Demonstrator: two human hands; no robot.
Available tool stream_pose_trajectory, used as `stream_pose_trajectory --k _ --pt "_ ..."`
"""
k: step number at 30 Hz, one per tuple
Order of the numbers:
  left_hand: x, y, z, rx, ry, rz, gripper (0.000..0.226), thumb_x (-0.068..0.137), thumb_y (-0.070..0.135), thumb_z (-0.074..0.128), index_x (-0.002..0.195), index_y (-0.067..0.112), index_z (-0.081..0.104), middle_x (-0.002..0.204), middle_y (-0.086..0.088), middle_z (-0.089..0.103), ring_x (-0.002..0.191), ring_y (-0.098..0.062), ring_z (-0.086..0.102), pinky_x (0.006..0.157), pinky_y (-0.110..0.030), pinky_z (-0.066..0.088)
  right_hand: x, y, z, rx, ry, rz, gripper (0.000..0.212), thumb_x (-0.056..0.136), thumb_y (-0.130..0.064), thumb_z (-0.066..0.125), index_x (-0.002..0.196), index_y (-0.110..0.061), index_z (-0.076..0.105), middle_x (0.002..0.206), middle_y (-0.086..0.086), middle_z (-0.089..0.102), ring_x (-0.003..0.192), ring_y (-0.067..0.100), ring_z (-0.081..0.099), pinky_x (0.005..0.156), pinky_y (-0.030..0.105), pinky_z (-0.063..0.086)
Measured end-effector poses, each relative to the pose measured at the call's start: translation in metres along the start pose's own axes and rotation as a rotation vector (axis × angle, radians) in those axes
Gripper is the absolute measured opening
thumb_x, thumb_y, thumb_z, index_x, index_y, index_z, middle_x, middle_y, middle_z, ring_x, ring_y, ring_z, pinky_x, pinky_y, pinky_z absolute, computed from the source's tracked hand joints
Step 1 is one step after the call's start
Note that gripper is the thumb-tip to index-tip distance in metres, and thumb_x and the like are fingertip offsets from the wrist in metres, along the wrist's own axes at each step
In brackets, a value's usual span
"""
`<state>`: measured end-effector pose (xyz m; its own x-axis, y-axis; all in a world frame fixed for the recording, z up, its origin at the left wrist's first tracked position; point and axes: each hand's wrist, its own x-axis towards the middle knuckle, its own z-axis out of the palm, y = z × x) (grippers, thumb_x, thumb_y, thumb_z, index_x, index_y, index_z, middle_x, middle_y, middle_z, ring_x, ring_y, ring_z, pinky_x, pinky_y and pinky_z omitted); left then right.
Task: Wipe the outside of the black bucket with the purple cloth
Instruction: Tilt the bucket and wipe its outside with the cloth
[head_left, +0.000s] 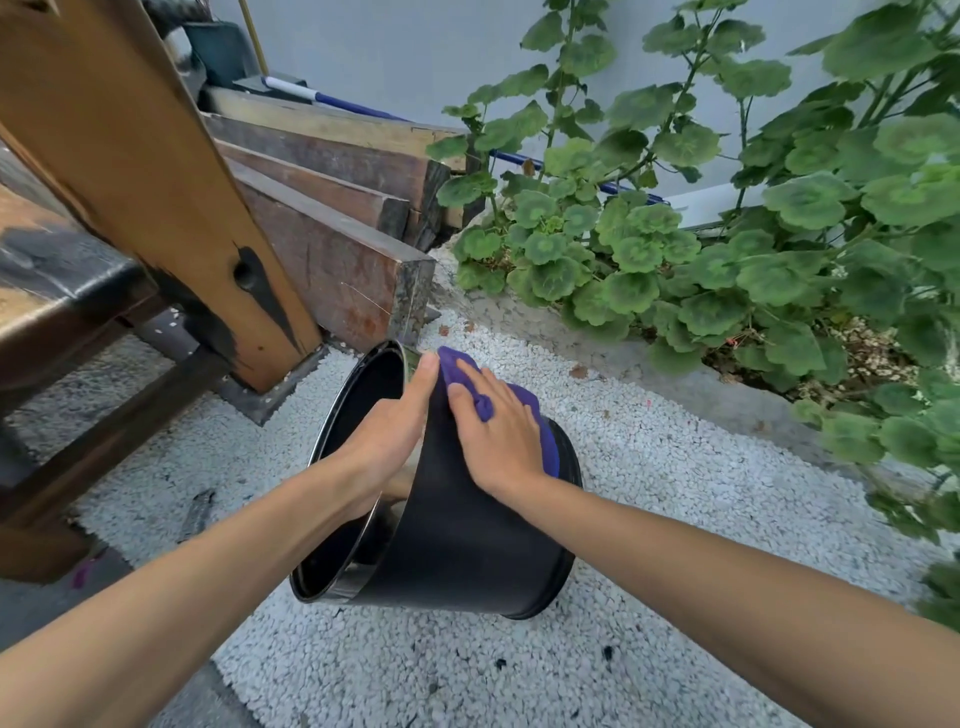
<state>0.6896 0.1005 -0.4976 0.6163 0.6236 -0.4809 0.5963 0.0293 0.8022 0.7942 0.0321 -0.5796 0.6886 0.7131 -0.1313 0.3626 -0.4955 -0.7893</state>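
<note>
Right hand lies flat, fingers straight, pressing the purple cloth onto the black bucket wall. Just beside it, left hand clasps the rim.

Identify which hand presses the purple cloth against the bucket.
The right hand, flat on the purple cloth on the black bucket's side; the left hand holds the rim bare.

Can't see most of the purple cloth, squashed under the right hand. Can't make out the left hand grip either, underside lost inside the black bucket. Bucket's base at 3 o'clock hidden too. Both forearms chopped off at 6 o'clock. Ditto the wooden bench, cut at 9 o'clock. Then the blue pole, swallowed by leaves around 1 o'clock. No idea about the dark specks on the gravel, too tiny.
</note>
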Motion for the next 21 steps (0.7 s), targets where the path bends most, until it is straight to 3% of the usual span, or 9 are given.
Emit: stream_pose_trajectory --k 2,4,6,9,11,14,16,18,21 --pt "0.0 -0.001 -0.001 -0.005 -0.006 0.007 0.075 0.068 0.095 0.037 0.068 0.035 0.082 0.072 0.02 0.079 0.062 0.01 0.071 0.06 -0.015 0.044 0.006 0.011 -0.008 -0.008 -0.023 0.043 0.054 0.104 -0.056 0.028 0.156 -0.043 0.037 0.167 -0.012 0.032 0.155 0.016 0.024 0.126 0.049 0.015" --pt "-0.001 -0.003 -0.001 -0.035 -0.016 0.031 0.067 0.057 0.095 0.049 0.069 0.038 0.082 0.075 0.01 0.081 0.064 -0.001 0.076 0.05 -0.013 0.052 0.009 0.019 -0.014 -0.008 -0.035 0.088 0.053 0.104 -0.055 0.029 0.154 -0.04 0.041 0.164 -0.01 0.038 0.152 0.02 0.031 0.124 0.05 0.021" --pt "-0.001 -0.006 0.0 -0.057 -0.052 0.04 0.058 0.066 0.085 0.061 0.074 0.032 0.083 0.075 0.001 0.082 0.066 -0.011 0.078 0.047 -0.015 0.053 0.011 0.027 -0.021 0.002 -0.055 0.149 0.054 0.103 -0.055 0.028 0.152 -0.039 0.044 0.162 -0.009 0.043 0.149 0.024 0.036 0.122 0.053 0.023" --pt "0.0 -0.008 0.0 -0.05 -0.07 0.039 0.04 0.088 0.047 0.073 0.059 0.021 0.079 0.059 0.002 0.076 0.047 -0.011 0.072 0.04 -0.016 0.048 0.013 0.034 -0.028 0.029 -0.076 0.22 0.054 0.102 -0.055 0.026 0.146 -0.036 0.051 0.156 -0.005 0.05 0.143 0.026 0.042 0.121 0.054 0.025" --pt "0.0 -0.007 0.002 -0.018 -0.069 0.013 0.04 0.091 0.03 0.074 0.055 0.013 0.069 0.05 0.004 0.07 0.039 -0.009 0.065 0.038 -0.015 0.043 0.013 0.039 -0.032 0.035 -0.079 0.261 0.049 0.1 -0.056 0.026 0.133 -0.037 0.058 0.143 -0.005 0.058 0.136 0.027 0.047 0.121 0.055 0.024" --pt "0.0 -0.006 0.006 0.036 -0.076 0.003 0.05 0.093 0.018 0.071 0.049 0.018 0.049 0.034 0.013 0.047 0.026 -0.002 0.045 0.032 -0.011 0.034 0.013 0.052 -0.037 0.061 -0.092 0.338 0.042 0.096 -0.059 0.028 0.11 -0.037 0.061 0.118 -0.006 0.063 0.119 0.026 0.056 0.118 0.054 0.029" --pt "0.0 -0.005 0.008 0.062 -0.08 -0.011 0.04 0.093 0.017 0.071 0.062 0.014 0.046 0.038 0.013 0.042 0.031 -0.005 0.041 0.039 -0.013 0.036 0.013 0.061 -0.041 0.11 -0.064 0.379 0.045 0.094 -0.057 0.032 0.104 -0.03 0.067 0.112 0.0 0.069 0.106 0.026 0.063 0.108 0.049 0.042" --pt "0.001 -0.004 0.008 0.056 -0.094 -0.025 0.028 0.09 0.019 0.074 0.078 0.011 0.05 0.054 0.007 0.049 0.049 -0.012 0.048 0.056 -0.023 0.044 0.014 0.07 -0.045 0.136 -0.004 0.407 0.041 0.095 -0.049 0.035 0.093 -0.021 0.066 0.104 0.007 0.07 0.092 0.027 0.064 0.092 0.041 0.051" --pt "-0.002 -0.003 0.002 0.01 -0.096 -0.083 0.024 0.087 0.02 0.076 0.105 0.011 0.062 0.099 -0.006 0.073 0.089 -0.022 0.07 0.08 -0.035 0.055 0.015 0.08 -0.051 0.194 0.131 0.465 0.04 0.097 -0.042 0.04 0.09 -0.01 0.063 0.097 0.01 0.067 0.083 0.029 0.063 0.077 0.037 0.048"
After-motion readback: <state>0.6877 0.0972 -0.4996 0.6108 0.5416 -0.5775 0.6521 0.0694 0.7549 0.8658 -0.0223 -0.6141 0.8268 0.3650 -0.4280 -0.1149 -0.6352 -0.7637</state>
